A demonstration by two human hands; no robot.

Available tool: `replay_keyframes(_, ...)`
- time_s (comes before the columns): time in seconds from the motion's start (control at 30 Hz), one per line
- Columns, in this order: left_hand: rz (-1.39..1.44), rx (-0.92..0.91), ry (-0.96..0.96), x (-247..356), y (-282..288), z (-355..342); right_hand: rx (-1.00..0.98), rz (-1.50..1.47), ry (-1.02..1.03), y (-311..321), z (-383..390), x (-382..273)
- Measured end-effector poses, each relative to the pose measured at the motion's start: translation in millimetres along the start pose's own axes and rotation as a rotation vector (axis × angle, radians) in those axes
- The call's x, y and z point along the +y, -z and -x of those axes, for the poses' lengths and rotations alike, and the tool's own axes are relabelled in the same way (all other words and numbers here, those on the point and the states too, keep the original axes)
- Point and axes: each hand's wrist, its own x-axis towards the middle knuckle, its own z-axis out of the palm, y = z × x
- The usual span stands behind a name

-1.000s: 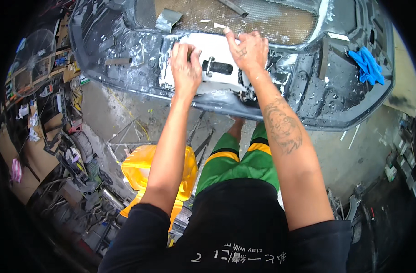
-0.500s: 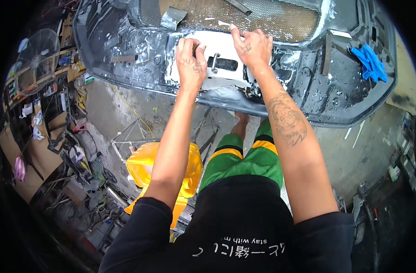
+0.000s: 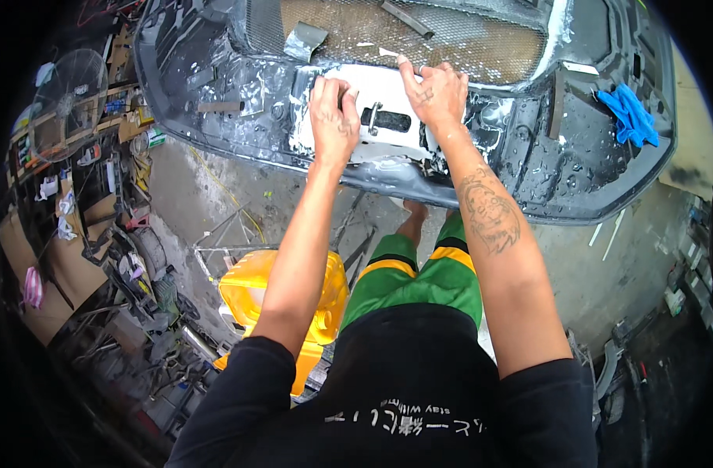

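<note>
A large black vehicle panel, wet with drops and streaked with white, lies in front of me. A white patch with a dark oval slot fills its near middle. Over the patch's left part is my left hand, its fingers bent and thumb drawn in. Whatever it grips is hidden beneath the fingers. My right hand rests at the patch's upper right, thumb apart from the fingers, with nothing visible in it. Between the hands, a small metal loop stands beside the slot.
Mesh covers the panel's far opening, with a metal strip and a bent grey piece on it. A blue glove lies at right. Below stands a yellow jug. A fan and clutter are at left.
My left hand has shifted slightly right over the white patch, and the dark piece seen between its thumb and fingers is now hidden. The right hand stays near the same spot.
</note>
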Motion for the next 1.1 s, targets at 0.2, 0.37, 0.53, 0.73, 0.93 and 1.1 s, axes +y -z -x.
replay_keyframes(0.2, 0.001, -0.04, -0.027, -2, 1, -2, 0.026, -0.02, 0.019, 2, -3, 1)
replay_keyframes(0.37, 0.021, -0.094, 0.024, 1, 3, 14, 0.084, -0.052, 0.017, -9, 2, 7)
replay_keyframes(0.53, 0.027, -0.039, 0.002, 3, 1, 15, 0.012, -0.021, -0.001, -4, 1, 3)
replay_keyframes(0.73, 0.071, -0.061, -0.009, 2, 4, 1, 0.002, -0.006, -0.003, 1, -1, 2)
replay_keyframes(0.93, -0.032, -0.057, -0.116, -8, 1, -14, -0.017, -0.021, 0.003, 6, -5, -1)
replay_keyframes(1.1, 0.025, -0.177, -0.058, -9, 15, 0, 0.031, -0.083, 0.012, -3, 3, -2)
